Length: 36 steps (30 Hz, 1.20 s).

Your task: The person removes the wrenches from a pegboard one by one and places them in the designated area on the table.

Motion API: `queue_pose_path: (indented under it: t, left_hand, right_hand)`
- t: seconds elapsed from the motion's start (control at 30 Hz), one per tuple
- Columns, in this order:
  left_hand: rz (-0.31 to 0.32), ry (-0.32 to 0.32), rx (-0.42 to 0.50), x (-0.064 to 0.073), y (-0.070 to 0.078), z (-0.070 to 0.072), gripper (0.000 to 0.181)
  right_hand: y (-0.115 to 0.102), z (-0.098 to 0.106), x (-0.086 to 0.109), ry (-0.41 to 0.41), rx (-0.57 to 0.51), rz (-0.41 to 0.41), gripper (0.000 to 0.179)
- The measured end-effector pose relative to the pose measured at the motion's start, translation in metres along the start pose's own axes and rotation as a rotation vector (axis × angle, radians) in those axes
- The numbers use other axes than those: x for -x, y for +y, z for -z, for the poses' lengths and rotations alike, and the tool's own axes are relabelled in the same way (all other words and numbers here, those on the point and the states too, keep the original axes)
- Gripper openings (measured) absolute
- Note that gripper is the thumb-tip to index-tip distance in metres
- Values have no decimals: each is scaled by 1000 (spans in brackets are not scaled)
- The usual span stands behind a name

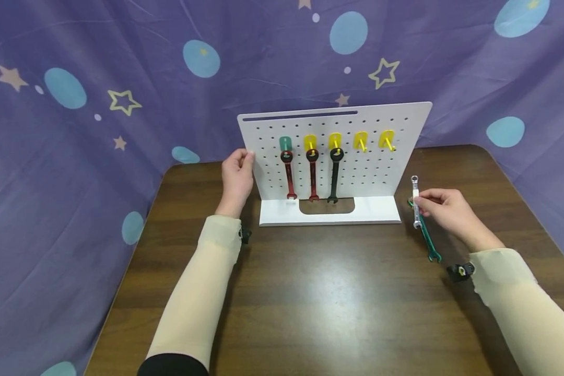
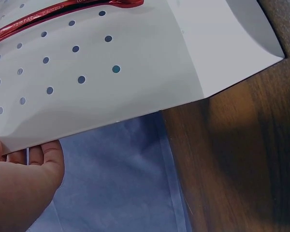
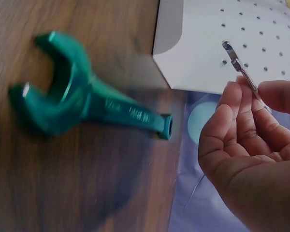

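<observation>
My left hand (image 1: 237, 180) holds the left edge of a white pegboard stand (image 1: 272, 177). In the left wrist view its thumb is at the front face, with fingers behind the edge. Between thumb and fingertips, my right hand (image 1: 451, 211) pinches a silver combination wrench (image 1: 415, 196), which is off the table. Below it a green wrench (image 1: 430, 243) lies on the tabletop, its open end large in the right wrist view. Two red wrenches, one left (image 1: 289, 177) and one right (image 1: 313, 177), and a black wrench (image 1: 335, 177) hang from hooks on the board.
Two yellow hooks, one (image 1: 361, 141) beside the other (image 1: 387, 140), carry nothing at the board's right. The left red wrench hangs under a green hook (image 1: 285, 143). The wooden table (image 1: 310, 292) backs onto a purple patterned curtain (image 1: 272, 57).
</observation>
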<state>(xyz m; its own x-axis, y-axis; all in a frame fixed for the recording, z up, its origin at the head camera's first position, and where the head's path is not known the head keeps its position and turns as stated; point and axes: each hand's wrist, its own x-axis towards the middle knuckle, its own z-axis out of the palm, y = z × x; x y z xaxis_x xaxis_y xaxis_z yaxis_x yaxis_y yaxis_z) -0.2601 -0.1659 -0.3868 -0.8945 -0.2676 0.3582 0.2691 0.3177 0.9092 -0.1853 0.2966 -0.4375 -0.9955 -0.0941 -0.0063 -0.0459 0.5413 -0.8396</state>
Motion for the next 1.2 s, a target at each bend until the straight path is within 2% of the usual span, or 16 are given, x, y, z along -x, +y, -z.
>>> queue_pose_path:
  t: [0.4, 0.6, 0.8, 1.2]
  left_hand:
    - [-12, 4, -5, 1, 0, 1, 18]
    - [-15, 0, -6, 1, 0, 0, 18]
    - [-6, -3, 5, 0, -1, 0, 18]
    - [-30, 7, -1, 0, -3, -1, 17]
  right_hand:
    - [15, 11, 3, -48, 58, -53, 40]
    - [20, 14, 5, -49, 107, -38, 38]
    - [26, 16, 6, -60, 106, -60, 38]
    - [37, 18, 7, -112, 141, -97, 41]
